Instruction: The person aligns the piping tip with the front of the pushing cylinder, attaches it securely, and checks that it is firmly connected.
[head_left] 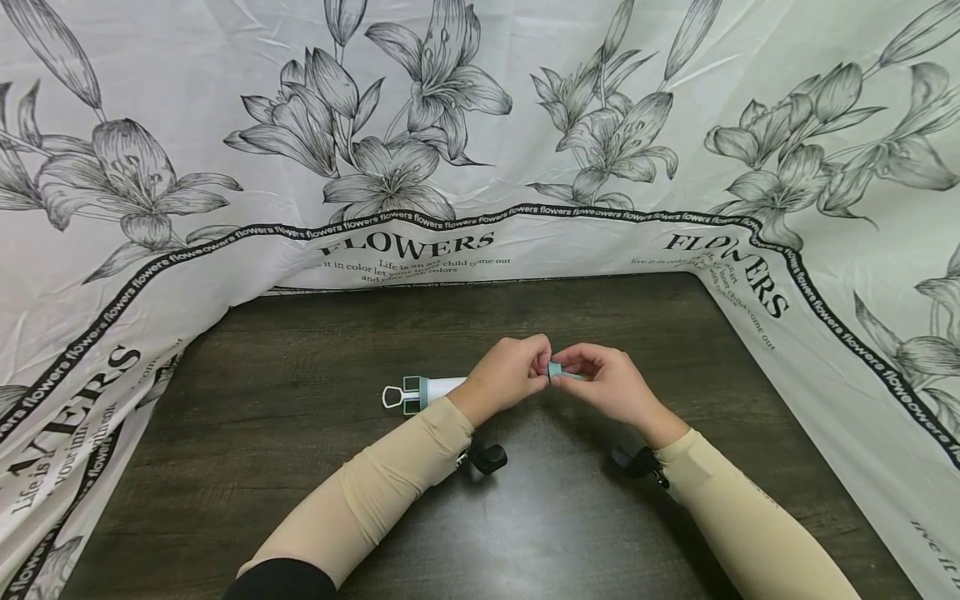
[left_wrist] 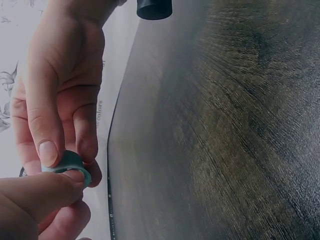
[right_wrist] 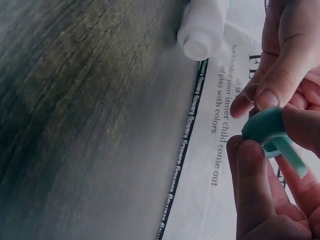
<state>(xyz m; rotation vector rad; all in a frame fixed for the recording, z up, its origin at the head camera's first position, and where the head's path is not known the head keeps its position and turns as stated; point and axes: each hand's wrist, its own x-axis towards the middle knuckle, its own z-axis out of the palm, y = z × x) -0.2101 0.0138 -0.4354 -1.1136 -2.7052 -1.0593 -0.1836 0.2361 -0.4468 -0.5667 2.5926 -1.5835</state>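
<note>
Both hands meet over the middle of the table around a small teal ring-shaped piece (head_left: 554, 372). A narrow strip (right_wrist: 291, 156) of the same teal sticks out of its open side in the right wrist view. My left hand (head_left: 513, 371) pinches the ring between thumb and fingers; the thumb presses its rim in the left wrist view. From the other side, my right hand (head_left: 611, 383) grips the same ring (left_wrist: 74, 164) with thumb and fingertips. Behind the left wrist lies a white tube (head_left: 446, 389) with a teal collar and a pull-ring handle (head_left: 393, 397), partly hidden by the forearm.
The dark wooden table (head_left: 300, 483) carries the tube on its side, its narrow white nozzle (right_wrist: 196, 46) showing in the right wrist view. A flower-printed white cloth (head_left: 525, 125) hangs along the back and both sides. Black wrist-camera mounts (head_left: 487, 458) jut out under the forearms.
</note>
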